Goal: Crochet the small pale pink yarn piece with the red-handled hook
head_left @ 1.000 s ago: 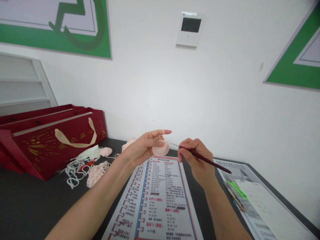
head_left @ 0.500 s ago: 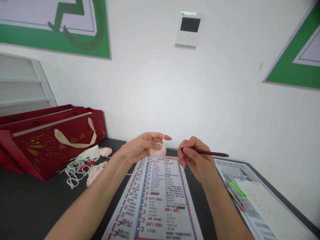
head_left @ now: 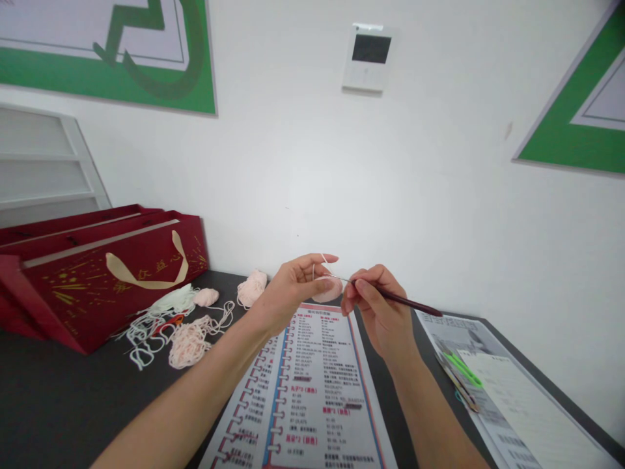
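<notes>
A small pale pink crochet piece (head_left: 328,290) is pinched in my left hand (head_left: 297,281), whose forefinger stretches out with a strand of yarn (head_left: 328,260) running over it. My right hand (head_left: 378,296) is closed round a crochet hook (head_left: 413,302) with a dark red handle. The hook's thin metal shaft reaches left to the top edge of the crochet piece. Whether its tip is through a stitch is too small to tell. Beneath both hands lies a printed pattern sheet (head_left: 327,371) with rows of red and black text.
Pale pink yarn (head_left: 190,343), white yarn (head_left: 144,332) and a pink yarn ball (head_left: 252,288) lie at the left, near red gift bags (head_left: 112,280). On the right, a green tool (head_left: 463,369) rests on papers (head_left: 527,397). A white wall rises behind the table.
My left hand and the crochet piece have moved right, nearer my right hand. The hook now slants more, its handle end lower. The pink yarn ball behind my left wrist has come into fuller view.
</notes>
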{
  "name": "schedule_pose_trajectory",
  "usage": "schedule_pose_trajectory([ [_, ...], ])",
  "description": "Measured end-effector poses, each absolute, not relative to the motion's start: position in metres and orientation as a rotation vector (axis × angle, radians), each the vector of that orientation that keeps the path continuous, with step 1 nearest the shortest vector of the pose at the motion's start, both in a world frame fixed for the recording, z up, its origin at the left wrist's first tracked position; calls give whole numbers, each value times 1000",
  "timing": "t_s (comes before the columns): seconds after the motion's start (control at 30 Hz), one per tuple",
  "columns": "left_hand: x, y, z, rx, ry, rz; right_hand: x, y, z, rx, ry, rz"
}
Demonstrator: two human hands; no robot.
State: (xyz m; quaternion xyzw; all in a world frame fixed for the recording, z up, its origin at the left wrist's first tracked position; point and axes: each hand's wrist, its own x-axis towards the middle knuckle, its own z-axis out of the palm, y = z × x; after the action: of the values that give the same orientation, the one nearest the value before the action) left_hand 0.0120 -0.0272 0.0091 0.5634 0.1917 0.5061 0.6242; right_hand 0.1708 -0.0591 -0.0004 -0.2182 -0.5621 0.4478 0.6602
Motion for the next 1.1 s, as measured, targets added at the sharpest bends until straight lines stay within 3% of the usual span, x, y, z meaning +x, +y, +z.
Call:
schedule_pose_trajectory([
  [0.3,10,-26,10,1321,506,1229,186,-57,-5,-602,-1463,787],
  [0.67,16,-31,12,1366,607,1367,170,-74,0,-852,-1695,122],
  [0.93,17,-32,7,1700,780,1540,162,-74,-5,-905,-1576,223],
  [1.1,19,-39,11,1760,774,1434,163,-65,-13,-835,-1688,129],
])
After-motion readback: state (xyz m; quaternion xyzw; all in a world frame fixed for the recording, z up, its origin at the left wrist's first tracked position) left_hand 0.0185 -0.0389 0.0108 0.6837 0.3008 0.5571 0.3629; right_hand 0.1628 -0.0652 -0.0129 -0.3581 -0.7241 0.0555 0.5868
